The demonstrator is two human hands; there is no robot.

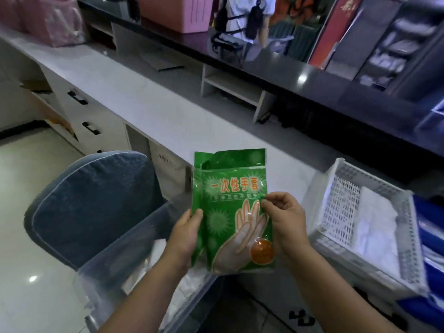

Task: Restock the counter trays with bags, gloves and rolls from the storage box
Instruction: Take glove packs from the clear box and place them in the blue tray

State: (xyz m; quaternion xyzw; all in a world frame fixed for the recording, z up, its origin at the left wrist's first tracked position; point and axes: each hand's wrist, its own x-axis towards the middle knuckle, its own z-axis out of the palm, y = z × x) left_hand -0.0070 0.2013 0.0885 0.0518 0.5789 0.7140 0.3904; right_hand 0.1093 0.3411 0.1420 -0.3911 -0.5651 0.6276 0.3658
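Observation:
I hold a green pack of disposable gloves [230,212] upright in front of me, above the clear plastic storage box [134,255]. My left hand [186,236] grips the pack's left edge, thumb on the front. My right hand [283,217] pinches its right edge with curled fingers. White packets lie inside the storage box, seen through its wall. A white perforated tray [341,188] stands on the counter to the right, with folded white bags [377,227] in it.
A blue tray [432,236] sits at the far right beside the white one. A blue cushioned chair [96,200] stands to the left of the box. The white counter [149,97] runs diagonally, with a dark raised ledge [312,87] behind it and drawers [79,111] below.

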